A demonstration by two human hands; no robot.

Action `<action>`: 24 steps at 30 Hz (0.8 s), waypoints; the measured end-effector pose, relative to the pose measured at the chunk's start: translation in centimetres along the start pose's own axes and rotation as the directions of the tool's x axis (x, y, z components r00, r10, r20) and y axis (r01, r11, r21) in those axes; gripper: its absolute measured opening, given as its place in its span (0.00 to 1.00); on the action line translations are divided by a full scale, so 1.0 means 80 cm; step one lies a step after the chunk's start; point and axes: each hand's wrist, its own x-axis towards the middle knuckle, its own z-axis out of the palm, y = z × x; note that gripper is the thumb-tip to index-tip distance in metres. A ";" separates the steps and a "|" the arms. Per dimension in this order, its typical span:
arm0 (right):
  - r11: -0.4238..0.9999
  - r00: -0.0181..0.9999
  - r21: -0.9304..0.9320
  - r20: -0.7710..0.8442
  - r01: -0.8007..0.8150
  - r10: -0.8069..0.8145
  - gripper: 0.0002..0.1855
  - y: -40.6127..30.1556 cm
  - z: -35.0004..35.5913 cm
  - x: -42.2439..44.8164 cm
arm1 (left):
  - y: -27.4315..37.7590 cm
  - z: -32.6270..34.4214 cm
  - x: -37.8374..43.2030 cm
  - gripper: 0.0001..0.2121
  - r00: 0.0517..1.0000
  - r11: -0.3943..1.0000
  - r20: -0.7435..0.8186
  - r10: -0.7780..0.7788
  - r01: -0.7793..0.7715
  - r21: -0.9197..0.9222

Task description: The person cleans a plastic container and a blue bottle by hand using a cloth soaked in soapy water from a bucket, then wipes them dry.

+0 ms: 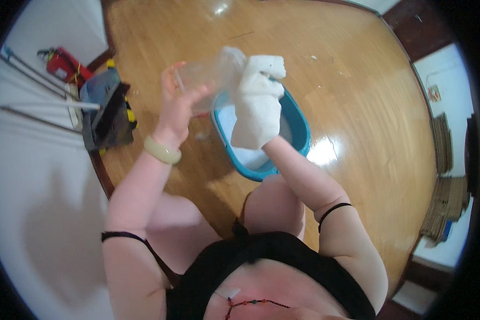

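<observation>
My left hand (174, 106) grips a clear plastic container (208, 78), tilted on its side and blurred by motion. A white cloth (258, 108) covers my right hand (271, 143) down to the wrist, so its fingers are hidden. The cloth's far end is right against the container or just beside it; blur hides which. Below both hands a blue plastic basin (302, 120) stands on the floor just beyond my knees. Whitish, sudsy-looking contents (250, 158) show inside it, partly hidden by the cloth and my right forearm.
Wet, shiny patches mark the wooden floor (352, 100) right of the basin. Along the left wall stand a fire extinguisher (64, 66), a grey dustpan or bin (112, 124) and several long handles. Stacked flat cardboard (444, 200) leans at the right wall.
</observation>
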 end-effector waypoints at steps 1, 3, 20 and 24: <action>0.992 0.996 0.089 -0.003 0.085 -0.085 0.23 0.002 0.002 0.000 | 0.010 -0.009 0.002 0.27 0.983 0.971 0.009 -0.181 0.181 -0.159; 0.631 0.992 0.769 -0.032 0.102 -0.122 0.31 0.026 -0.036 -0.002 | 0.015 -0.043 0.003 0.27 0.933 0.903 0.107 -0.343 0.359 -0.235; -0.137 0.929 0.959 0.196 -0.248 -0.314 0.13 -0.157 -0.031 0.048 | -0.042 -0.232 -0.041 0.30 0.975 0.957 -0.064 -0.211 0.219 0.188; 0.635 0.842 0.719 0.132 0.281 -0.522 0.15 -0.165 -0.108 0.025 | -0.072 -0.223 -0.086 0.29 0.953 0.920 -0.060 -0.297 0.302 0.250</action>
